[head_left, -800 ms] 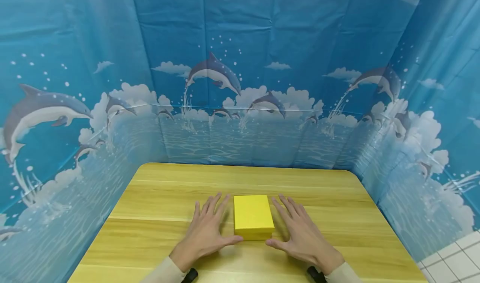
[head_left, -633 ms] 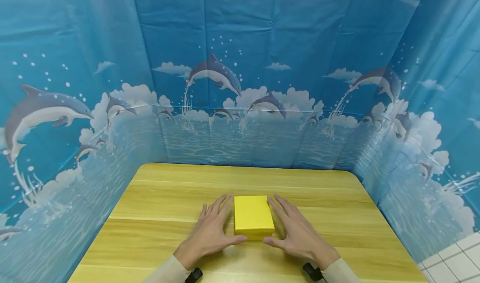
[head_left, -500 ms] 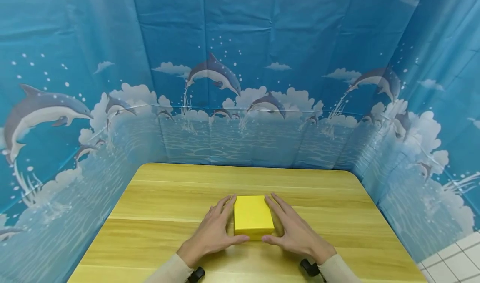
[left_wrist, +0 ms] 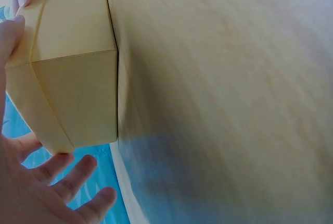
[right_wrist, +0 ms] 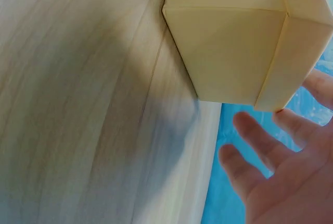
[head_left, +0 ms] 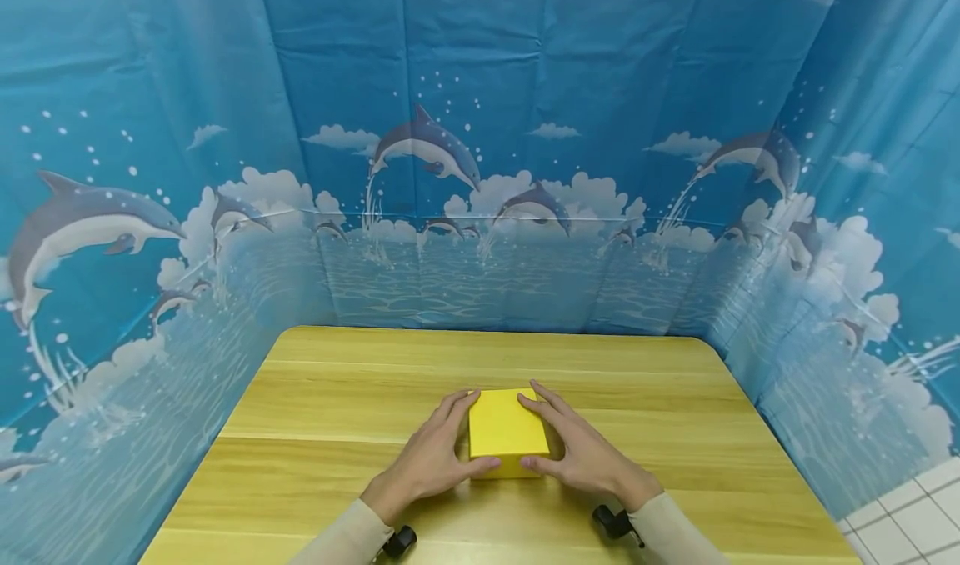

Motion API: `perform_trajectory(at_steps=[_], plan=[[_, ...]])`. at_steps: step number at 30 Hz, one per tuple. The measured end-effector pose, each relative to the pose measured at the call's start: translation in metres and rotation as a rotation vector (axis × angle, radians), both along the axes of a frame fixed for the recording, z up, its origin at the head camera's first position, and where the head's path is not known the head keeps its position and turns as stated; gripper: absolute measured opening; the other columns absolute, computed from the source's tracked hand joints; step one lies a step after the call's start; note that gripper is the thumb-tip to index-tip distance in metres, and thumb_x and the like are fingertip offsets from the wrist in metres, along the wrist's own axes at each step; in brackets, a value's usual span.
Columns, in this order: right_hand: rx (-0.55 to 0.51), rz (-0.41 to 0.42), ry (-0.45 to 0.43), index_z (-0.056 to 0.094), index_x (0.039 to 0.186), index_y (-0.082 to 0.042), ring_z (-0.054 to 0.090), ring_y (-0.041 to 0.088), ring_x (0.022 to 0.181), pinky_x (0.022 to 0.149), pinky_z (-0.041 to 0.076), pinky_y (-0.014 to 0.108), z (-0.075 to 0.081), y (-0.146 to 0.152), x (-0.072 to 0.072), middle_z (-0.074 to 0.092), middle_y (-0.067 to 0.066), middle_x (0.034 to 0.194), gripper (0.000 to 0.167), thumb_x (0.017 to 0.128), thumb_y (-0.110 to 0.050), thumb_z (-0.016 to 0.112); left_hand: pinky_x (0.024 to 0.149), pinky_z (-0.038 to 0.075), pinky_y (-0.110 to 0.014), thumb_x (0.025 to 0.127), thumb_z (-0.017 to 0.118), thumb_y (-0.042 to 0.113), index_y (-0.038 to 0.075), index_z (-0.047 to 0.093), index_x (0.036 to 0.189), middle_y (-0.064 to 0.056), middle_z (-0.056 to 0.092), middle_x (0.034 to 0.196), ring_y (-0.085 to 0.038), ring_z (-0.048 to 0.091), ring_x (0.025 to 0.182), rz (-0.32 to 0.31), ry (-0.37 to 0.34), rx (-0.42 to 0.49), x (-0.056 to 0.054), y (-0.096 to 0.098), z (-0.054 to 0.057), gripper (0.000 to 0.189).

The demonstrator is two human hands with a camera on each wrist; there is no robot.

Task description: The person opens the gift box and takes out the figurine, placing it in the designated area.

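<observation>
A yellow lidded box [head_left: 507,425] rests on the wooden table in the head view. In both wrist views a seam separates its lid [left_wrist: 39,104] from the lower body [right_wrist: 223,52]. My left hand [head_left: 429,457] holds the lid at its left side, thumb on the near face and a fingertip at the far left corner. On the opposite side my right hand [head_left: 588,455] does the same, with fingertips over the far right part of the lid. Some other fingers spread free of the box in the wrist views. The box's contents are hidden.
The wooden table [head_left: 337,398] has rounded far corners. Behind and beside it hangs a blue curtain [head_left: 480,290] printed with dolphins. White floor tiles [head_left: 911,511] show at the lower right. Dark wrist devices are strapped near both cuffs.
Both hands have moved inward from either side of the box. The thumbs now meet its near face and fingertips reach the lid's far corners. The box stays in place.
</observation>
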State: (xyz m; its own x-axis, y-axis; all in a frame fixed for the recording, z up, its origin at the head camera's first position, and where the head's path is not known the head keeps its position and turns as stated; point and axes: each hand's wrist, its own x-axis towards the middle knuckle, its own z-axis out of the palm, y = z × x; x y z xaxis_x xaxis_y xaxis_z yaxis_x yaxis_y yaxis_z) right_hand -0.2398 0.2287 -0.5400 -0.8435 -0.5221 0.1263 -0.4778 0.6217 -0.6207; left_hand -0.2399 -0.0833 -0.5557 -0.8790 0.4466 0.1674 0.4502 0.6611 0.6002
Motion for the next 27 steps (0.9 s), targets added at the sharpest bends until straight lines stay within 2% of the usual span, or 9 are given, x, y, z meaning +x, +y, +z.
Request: perform_trajectory(at_steps=[3, 10, 20, 27], plan=[[-0.028, 0.006, -0.019, 0.046, 0.18, -0.018, 0.033, 0.057, 0.174, 0.126, 0.042, 0.088, -0.001, 0.0, -0.001, 0.02, 0.018, 0.195, 0.088, 0.109, -0.058, 0.08, 0.127, 0.054, -0.071, 0.101, 0.08, 0.076, 0.021, 0.031, 0.186, -0.013, 0.037, 0.189, -0.045, 0.052, 0.166, -0.004, -0.021, 0.007, 0.0, -0.001, -0.002, 0.112], [-0.088, 0.026, -0.04, 0.054, 0.175, -0.017, 0.046, 0.05, 0.168, 0.127, 0.053, 0.068, -0.003, 0.002, 0.001, 0.028, 0.02, 0.191, 0.087, 0.106, -0.061, 0.083, 0.128, 0.054, -0.067, 0.098, 0.077, 0.083, 0.019, 0.03, 0.186, -0.014, 0.034, 0.188, -0.045, 0.051, 0.166, -0.038, -0.08, 0.04, 0.001, -0.004, -0.004, 0.118], [-0.113, 0.032, -0.01, 0.057, 0.172, -0.018, 0.05, 0.049, 0.165, 0.124, 0.055, 0.067, -0.005, 0.004, 0.011, 0.033, 0.018, 0.188, 0.084, 0.103, -0.052, 0.09, 0.128, 0.055, -0.063, 0.1, 0.084, 0.073, 0.018, 0.032, 0.185, -0.014, 0.038, 0.184, -0.041, 0.054, 0.164, -0.06, -0.056, 0.041, 0.009, -0.005, -0.004, 0.114], [-0.065, 0.017, 0.04, 0.059, 0.171, -0.023, 0.058, 0.044, 0.16, 0.121, 0.06, 0.066, -0.004, 0.004, 0.024, 0.037, 0.012, 0.186, 0.086, 0.101, -0.063, 0.087, 0.126, 0.057, -0.061, 0.098, 0.082, 0.077, 0.017, 0.033, 0.184, -0.013, 0.039, 0.183, -0.038, 0.057, 0.161, -0.07, -0.052, 0.04, 0.019, -0.005, -0.004, 0.115]])
